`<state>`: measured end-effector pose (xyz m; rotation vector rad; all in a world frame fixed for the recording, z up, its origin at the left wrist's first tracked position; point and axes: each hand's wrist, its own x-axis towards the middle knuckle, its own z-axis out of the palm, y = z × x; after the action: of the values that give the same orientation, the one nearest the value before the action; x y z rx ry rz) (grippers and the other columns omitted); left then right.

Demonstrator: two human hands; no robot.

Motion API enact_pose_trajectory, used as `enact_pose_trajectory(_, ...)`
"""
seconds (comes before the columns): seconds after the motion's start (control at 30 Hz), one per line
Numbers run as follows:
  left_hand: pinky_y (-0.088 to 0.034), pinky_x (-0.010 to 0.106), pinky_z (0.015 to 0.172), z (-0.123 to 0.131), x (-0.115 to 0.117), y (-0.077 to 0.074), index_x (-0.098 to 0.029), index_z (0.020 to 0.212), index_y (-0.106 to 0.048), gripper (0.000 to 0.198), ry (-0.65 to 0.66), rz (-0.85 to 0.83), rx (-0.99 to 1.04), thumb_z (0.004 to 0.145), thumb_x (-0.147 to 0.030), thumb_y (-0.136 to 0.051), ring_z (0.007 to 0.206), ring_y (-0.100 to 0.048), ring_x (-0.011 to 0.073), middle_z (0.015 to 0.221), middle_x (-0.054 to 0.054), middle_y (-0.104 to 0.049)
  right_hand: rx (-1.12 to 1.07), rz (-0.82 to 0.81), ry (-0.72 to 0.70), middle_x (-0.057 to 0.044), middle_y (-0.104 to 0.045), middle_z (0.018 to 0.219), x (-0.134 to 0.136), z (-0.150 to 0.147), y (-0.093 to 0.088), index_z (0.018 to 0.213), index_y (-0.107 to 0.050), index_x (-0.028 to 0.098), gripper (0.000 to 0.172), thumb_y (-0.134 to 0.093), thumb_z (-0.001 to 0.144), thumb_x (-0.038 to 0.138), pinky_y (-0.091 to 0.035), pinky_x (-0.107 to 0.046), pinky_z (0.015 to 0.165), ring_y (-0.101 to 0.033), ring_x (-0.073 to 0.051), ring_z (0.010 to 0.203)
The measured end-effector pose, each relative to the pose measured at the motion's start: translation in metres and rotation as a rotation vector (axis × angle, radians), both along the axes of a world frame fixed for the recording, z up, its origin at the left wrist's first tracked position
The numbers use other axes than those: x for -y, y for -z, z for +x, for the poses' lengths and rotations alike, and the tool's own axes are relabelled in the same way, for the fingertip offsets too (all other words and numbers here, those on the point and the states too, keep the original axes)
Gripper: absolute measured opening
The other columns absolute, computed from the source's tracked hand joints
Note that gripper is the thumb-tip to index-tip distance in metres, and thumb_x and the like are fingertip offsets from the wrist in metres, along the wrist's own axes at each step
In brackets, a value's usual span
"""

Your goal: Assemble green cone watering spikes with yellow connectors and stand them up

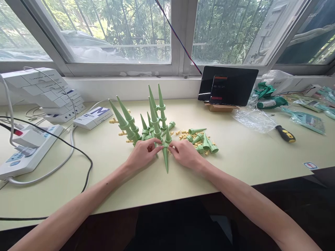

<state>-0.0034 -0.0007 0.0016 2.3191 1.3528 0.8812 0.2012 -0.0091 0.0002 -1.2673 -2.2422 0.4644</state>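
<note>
Left hand (pixel 147 152), right hand (pixel 184 152) both pinching green spike (pixel 165 160); M-marked white box (pixel 93 118) (contents hidden) closed.

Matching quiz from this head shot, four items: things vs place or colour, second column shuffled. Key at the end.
Things
1. Loose pile of green spikes
2. Screwdriver
3. Power strip
4. Black screen

Place or colour
A. White, at the far left
B. Above a piece of brown cardboard
C. Beside the right hand
D. Black and yellow

Pairs: 1-C, 2-D, 3-A, 4-B
</note>
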Motion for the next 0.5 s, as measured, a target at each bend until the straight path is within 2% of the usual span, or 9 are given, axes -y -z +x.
enact_pose_trajectory(0.27, -0.025, 0.021, 0.046, -0.0002, 0.0026, -0.0060, -0.016, 0.077, -0.065, 0.023, -0.062, 0.091, 0.098, 0.091, -0.034, -0.059, 0.045, -0.028, 0.0068, 0.047, -0.007, -0.041, -0.088, 0.049, 0.068, 0.002, -0.052, 0.054, -0.0021, 0.0048, -0.0041, 0.074, -0.061, 0.016, 0.024, -0.051, 0.094, 0.022, -0.030, -0.023, 0.054, -0.040, -0.010, 0.048)
enact_pose_trajectory(0.5, -0.024, 0.023, 0.046, 0.0001, 0.0031, -0.0052, -0.016, 0.070, -0.064, 0.031, -0.044, 0.048, 0.059, 0.092, -0.036, -0.056, 0.044, -0.030, 0.0068, 0.047, -0.005, -0.043, -0.071, 0.110, 0.106, 0.003, -0.045, 0.052, -0.0056, 0.0100, -0.0036, 0.069, -0.057, 0.018, 0.028, -0.049, 0.095, 0.025, -0.030, -0.023, 0.055, -0.037, -0.010, 0.048)
